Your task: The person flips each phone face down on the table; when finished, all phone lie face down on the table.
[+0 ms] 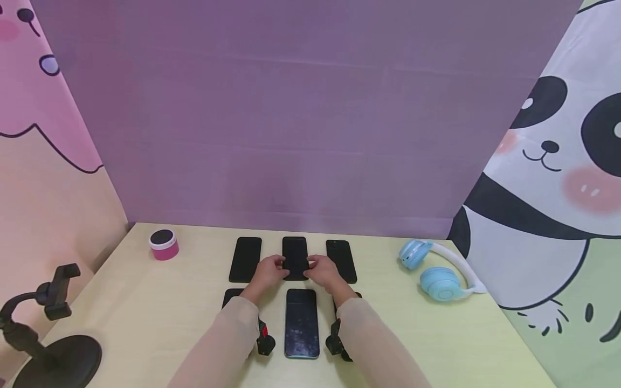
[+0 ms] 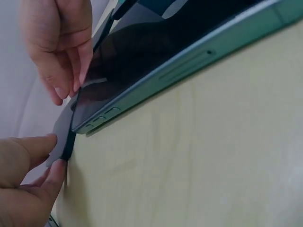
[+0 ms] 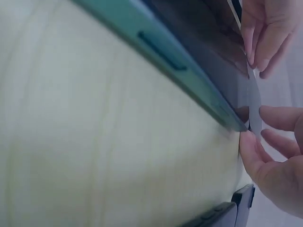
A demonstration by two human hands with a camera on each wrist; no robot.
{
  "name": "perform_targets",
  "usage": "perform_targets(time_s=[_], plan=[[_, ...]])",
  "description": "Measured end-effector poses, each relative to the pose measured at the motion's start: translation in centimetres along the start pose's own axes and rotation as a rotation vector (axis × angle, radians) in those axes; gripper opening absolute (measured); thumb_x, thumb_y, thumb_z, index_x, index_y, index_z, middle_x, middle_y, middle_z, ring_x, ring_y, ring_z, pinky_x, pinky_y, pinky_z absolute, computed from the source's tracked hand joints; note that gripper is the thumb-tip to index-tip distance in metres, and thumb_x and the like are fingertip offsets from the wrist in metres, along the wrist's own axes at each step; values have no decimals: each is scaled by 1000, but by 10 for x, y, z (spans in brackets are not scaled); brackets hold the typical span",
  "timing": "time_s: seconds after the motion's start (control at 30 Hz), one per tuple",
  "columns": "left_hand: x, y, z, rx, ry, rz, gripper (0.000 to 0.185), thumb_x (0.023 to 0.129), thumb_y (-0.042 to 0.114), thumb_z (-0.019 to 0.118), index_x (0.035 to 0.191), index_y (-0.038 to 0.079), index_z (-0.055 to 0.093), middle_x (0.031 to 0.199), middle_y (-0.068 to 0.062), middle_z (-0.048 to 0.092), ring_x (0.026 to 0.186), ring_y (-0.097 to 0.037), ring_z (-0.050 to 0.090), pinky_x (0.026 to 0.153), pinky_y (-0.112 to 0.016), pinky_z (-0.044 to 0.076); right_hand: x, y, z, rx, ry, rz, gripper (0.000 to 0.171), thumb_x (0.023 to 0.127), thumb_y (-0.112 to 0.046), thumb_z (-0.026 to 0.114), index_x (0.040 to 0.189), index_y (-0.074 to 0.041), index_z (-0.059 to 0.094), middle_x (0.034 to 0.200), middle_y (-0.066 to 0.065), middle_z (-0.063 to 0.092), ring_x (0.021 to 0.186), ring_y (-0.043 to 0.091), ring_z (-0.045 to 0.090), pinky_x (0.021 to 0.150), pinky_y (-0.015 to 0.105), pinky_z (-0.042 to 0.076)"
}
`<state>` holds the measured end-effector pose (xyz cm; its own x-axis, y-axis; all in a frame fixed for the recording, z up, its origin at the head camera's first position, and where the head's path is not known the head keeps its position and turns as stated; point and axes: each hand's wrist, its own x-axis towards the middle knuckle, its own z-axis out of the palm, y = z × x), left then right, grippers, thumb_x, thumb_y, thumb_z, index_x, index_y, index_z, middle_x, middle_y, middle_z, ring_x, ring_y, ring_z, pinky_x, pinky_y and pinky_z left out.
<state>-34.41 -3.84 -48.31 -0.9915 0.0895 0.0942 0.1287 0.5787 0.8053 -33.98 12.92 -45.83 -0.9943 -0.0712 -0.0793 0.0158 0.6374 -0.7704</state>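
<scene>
A black smartphone (image 1: 295, 253) lies at the middle of the back row, its screen side dark. My left hand (image 1: 269, 272) pinches its left edge between thumb and fingers, also visible in the left wrist view. On the opposite edge, my right hand (image 1: 324, 270) pinches the same phone with thumb and fingertips. Other black phones lie flat on either side: one to the left (image 1: 245, 260) and one to the right (image 1: 342, 261). Closer to me is a phone with a glossy, smudged screen (image 1: 301, 323), its green side frame (image 2: 189, 66) filling the left wrist view.
Two front phones, a left one (image 1: 230, 295) and a right one, are mostly covered by my arms. A pink jar (image 1: 165, 250) stands back left, a black phone stand (image 1: 58, 355) front left. Blue and white headphones (image 1: 442, 283) lie right on the pale table (image 1: 160, 323).
</scene>
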Motion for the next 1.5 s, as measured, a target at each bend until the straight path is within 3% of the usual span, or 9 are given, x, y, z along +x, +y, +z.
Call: perform_targets(time_s=[0.37, 0.67, 0.77, 0.93, 1.07, 1.3, 1.5], plan=[[-2, 2, 1, -48, 1, -8, 31, 79, 1, 65, 109, -2, 62, 88, -9, 60, 84, -22, 55, 77, -35, 45, 1, -3, 0, 106, 17, 52, 47, 74, 4, 67, 120, -1, 56, 102, 17, 60, 93, 27, 56, 77, 36, 46], [-2, 2, 5, -46, -12, -8, 31, 78, 2, 67, 108, -1, 63, 84, -7, 60, 82, -21, 56, 75, -34, 45, 2, 4, -8, 266, -24, 12, 46, 75, 8, 65, 120, 1, 56, 100, 20, 56, 87, 25, 55, 71, 32, 48], [-3, 4, 7, -45, -37, 24, 30, 79, 4, 67, 108, -1, 63, 85, -8, 61, 82, -21, 57, 74, -34, 46, 3, 8, -13, 346, -46, -13, 46, 77, 8, 64, 122, 1, 54, 102, 19, 53, 90, 25, 52, 74, 34, 48], [-3, 6, 12, -67, -69, 145, 34, 80, 5, 66, 112, -1, 60, 96, -13, 61, 86, -24, 58, 74, -35, 47, 1, 8, -22, 462, -88, -42, 50, 81, 6, 61, 129, -1, 48, 106, 19, 49, 96, 26, 51, 81, 37, 46], [-1, 6, 16, -148, -89, 182, 38, 82, 8, 65, 118, 1, 57, 107, -18, 57, 94, -28, 58, 77, -36, 47, -1, 8, -25, 547, -138, -52, 52, 84, 5, 59, 133, 0, 41, 109, 22, 47, 96, 26, 53, 85, 38, 44], [0, 12, 17, -432, -145, 78, 42, 88, 17, 61, 128, 14, 52, 118, -15, 51, 106, -30, 51, 73, -34, 50, -2, 9, -26, 644, -247, -70, 51, 90, 3, 50, 137, -1, 34, 112, 21, 45, 101, 28, 53, 88, 37, 41], [-1, 19, 16, -646, -189, 40, 45, 89, 12, 57, 133, 12, 47, 123, -18, 47, 105, -31, 52, 73, -40, 50, -2, 7, -25, 671, -270, -83, 48, 91, 1, 47, 138, -4, 35, 106, 16, 47, 96, 26, 55, 87, 38, 42]])
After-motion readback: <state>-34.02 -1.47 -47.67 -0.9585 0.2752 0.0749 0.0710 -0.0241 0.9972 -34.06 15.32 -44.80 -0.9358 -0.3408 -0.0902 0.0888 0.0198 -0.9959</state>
